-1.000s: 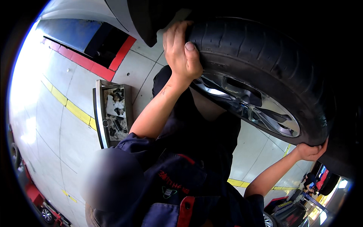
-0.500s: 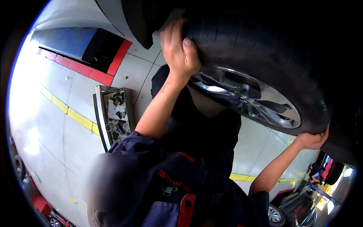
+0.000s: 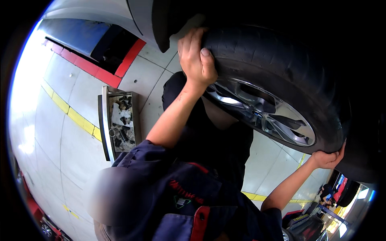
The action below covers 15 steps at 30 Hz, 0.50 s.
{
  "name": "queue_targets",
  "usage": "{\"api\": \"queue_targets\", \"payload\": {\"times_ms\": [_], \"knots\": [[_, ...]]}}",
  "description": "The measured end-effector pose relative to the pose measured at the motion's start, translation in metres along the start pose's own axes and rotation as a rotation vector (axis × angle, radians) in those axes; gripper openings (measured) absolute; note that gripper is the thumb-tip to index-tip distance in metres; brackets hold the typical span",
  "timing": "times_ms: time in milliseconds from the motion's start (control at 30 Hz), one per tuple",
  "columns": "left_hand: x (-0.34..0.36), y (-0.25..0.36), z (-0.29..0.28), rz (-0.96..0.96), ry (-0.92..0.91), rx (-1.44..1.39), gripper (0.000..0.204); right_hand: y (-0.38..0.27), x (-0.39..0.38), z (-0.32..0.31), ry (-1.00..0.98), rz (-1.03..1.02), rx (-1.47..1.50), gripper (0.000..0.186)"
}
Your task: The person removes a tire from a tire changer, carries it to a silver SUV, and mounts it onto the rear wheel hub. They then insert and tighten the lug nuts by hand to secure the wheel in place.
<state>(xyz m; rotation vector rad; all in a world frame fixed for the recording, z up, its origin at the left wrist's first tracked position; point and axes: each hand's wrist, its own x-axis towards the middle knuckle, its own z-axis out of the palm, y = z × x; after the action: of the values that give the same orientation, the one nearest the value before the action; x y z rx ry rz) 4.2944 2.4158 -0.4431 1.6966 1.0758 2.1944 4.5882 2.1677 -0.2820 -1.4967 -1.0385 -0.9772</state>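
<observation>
Wheel (image 3: 281, 80) with a black tyre and a silver spoked rim (image 3: 265, 114) sits up at the dark wheel arch of a grey car (image 3: 100, 12), held there by both hands. Its long line in the picture runs from upper left down to lower right, and the rim's face is turned down and to the left, toward the person's chest. The tread faces up and to the right, into the shadow of the arch.

Against the picture of a second ago little differs: both hands are at the same places on the tyre, the wheel keeps the same slant, and the floor behind has hardly shifted.

The left hand (image 3: 197, 56) grips the upper left end of the tyre. Its fingers (image 3: 191, 40) wrap over the tread while the thumb presses flat on the sidewall, so the tyre's edge lies between them. The right hand (image 3: 327, 158) cups the lower right end from beneath, the tyre resting in the palm; its fingertips curl up behind the rubber and are partly hidden.

Below the arms shows a dark blue work suit (image 3: 189, 201) with red trim. On the pale tiled floor (image 3: 52, 152) to the left lies a metal tray (image 3: 105, 120) of small parts and rags, just beside a yellow line (image 3: 76, 118). Farther up runs a red stripe (image 3: 104, 74). Red equipment (image 3: 339, 188) stands well apart at the lower right.
</observation>
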Motion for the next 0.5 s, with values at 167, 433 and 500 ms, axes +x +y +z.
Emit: {"api": "queue_targets", "payload": {"times_ms": [167,433,500], "knots": [[-0.0038,0.0115,-0.0034,-0.074,-0.026,0.051,0.058,0.0029,-0.0003,-0.0007,-0.019,0.038,-0.072,0.045],[-0.0008,0.0064,-0.0031,-0.05,-0.015,0.043,0.059,0.0044,0.0028,-0.0063,-0.044,-0.024,0.042,0.043],[-0.0025,0.0048,-0.004,-0.05,-0.008,0.037,0.058,0.0033,0.0045,-0.004,-0.056,-0.037,0.031,0.043]]}}
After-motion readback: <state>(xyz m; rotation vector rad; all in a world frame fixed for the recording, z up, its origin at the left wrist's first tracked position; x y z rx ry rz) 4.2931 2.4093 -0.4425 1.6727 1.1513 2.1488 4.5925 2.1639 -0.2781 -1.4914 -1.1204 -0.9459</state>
